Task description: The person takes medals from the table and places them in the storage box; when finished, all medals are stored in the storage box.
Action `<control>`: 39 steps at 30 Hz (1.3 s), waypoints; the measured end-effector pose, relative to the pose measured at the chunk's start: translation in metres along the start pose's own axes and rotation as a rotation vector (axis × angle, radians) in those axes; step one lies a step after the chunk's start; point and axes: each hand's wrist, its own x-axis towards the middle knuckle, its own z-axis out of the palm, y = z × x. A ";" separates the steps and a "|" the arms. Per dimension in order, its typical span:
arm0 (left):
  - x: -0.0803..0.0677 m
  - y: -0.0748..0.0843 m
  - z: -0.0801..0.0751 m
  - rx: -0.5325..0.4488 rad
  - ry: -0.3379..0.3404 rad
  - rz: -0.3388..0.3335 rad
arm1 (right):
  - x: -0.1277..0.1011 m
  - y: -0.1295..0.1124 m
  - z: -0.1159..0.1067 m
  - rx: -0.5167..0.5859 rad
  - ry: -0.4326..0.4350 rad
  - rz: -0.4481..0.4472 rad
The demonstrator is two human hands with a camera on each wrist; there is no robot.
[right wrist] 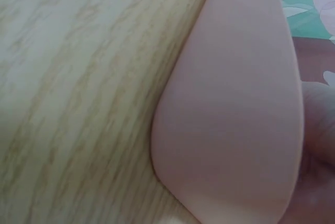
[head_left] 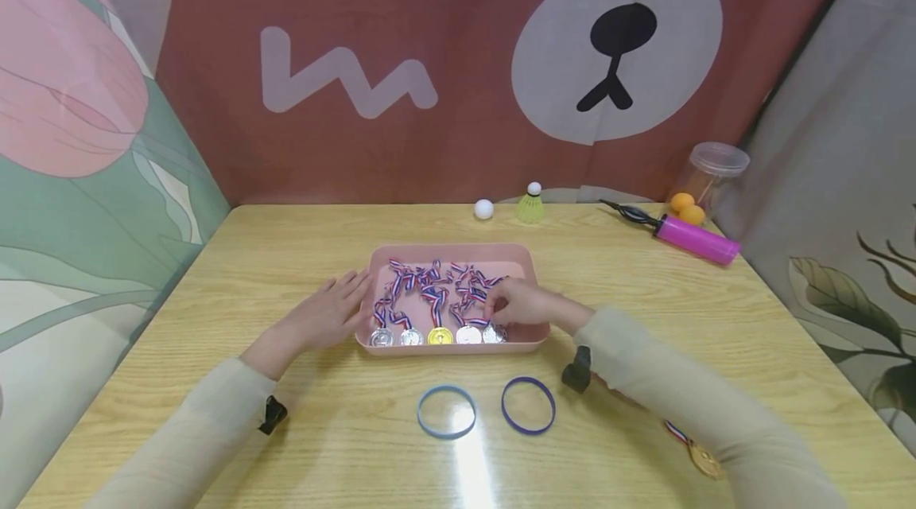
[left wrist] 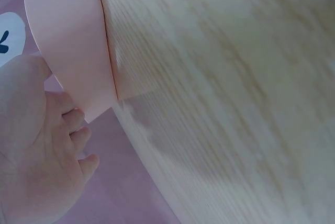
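A pink tray (head_left: pixel 451 347) holds several medals with red, white and blue ribbons. Along its near side lie a gold medal (head_left: pixel 440 336), a pale medal (head_left: pixel 468 334) and silver ones, one (head_left: pixel 382 336) in the left corner. My left hand (head_left: pixel 331 312) rests at the tray's left rim, fingers straight; the left wrist view shows its fingertips along the tray wall (left wrist: pixel 68 41). My right hand (head_left: pixel 521 304) reaches inside at the right end, thumb and finger pinching a ribbon (head_left: pixel 478 321) just above the rightmost silver medal (head_left: pixel 494 333). In the right wrist view the tray wall (right wrist: pixel 230 103) hides most of that hand.
On the table in front of the tray lie a light blue wristband (head_left: pixel 447 436) and a purple wristband (head_left: pixel 528 431). A bronze-coloured medal (head_left: pixel 704 461) lies by my right sleeve. Behind stand a white ball (head_left: pixel 483 209), a shuttlecock (head_left: pixel 531 207), a pink pump (head_left: pixel 696 239) and a clear jar (head_left: pixel 719 161) with orange balls.
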 end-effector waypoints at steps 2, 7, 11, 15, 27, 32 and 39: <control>0.000 0.000 0.000 0.000 -0.001 -0.001 | 0.000 0.000 0.001 -0.007 0.007 0.002; 0.002 -0.001 0.001 0.001 0.002 0.002 | 0.001 0.002 0.000 0.019 0.013 -0.003; 0.002 -0.002 0.002 0.006 -0.001 0.001 | 0.001 0.003 -0.005 0.062 0.006 -0.011; 0.002 -0.002 0.003 0.004 0.000 0.002 | -0.002 0.004 -0.014 0.038 0.041 -0.023; 0.001 -0.002 0.002 0.005 0.004 0.004 | -0.044 -0.005 -0.051 0.063 0.174 0.009; 0.001 -0.002 0.002 -0.001 0.001 0.000 | -0.073 0.005 -0.063 0.093 0.190 0.013; 0.000 -0.001 0.001 -0.010 0.002 -0.002 | -0.121 0.026 -0.072 0.141 0.201 0.065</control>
